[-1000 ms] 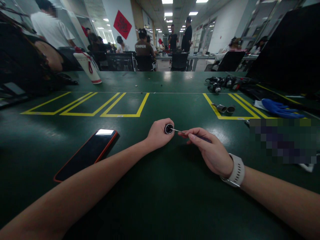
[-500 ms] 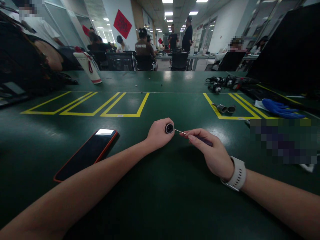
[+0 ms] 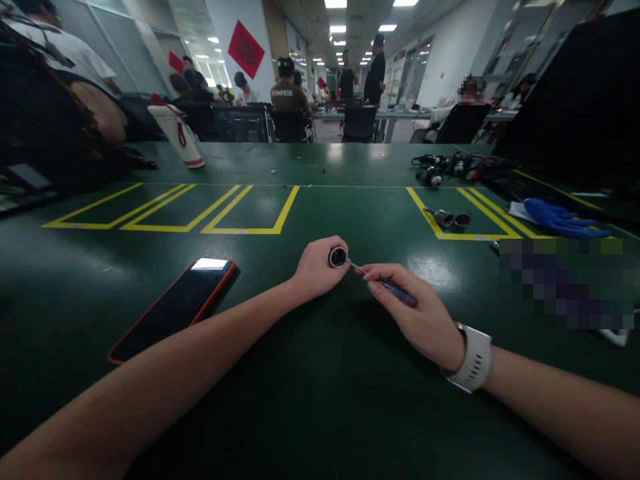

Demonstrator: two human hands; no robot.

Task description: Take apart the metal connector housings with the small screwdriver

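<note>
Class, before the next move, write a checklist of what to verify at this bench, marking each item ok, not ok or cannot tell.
1. Metal cylinder held: ok; the left hand is closed around it, open end showing.
2. Thin-shafted tool held: ok; the right hand has its handle in the fingers.
3. Tool touching cylinder: cannot tell; they meet in this view, depth unclear.
4. Hands gloved: not ok; both are bare, and a blue glove lies at the right.
5. Phone clear of left forearm: cannot tell; they overlap in view.

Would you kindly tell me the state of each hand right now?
Left hand: closed, holding a metallic-rimmed round part.
Right hand: closed, holding a slim dark-handled tool.
</note>
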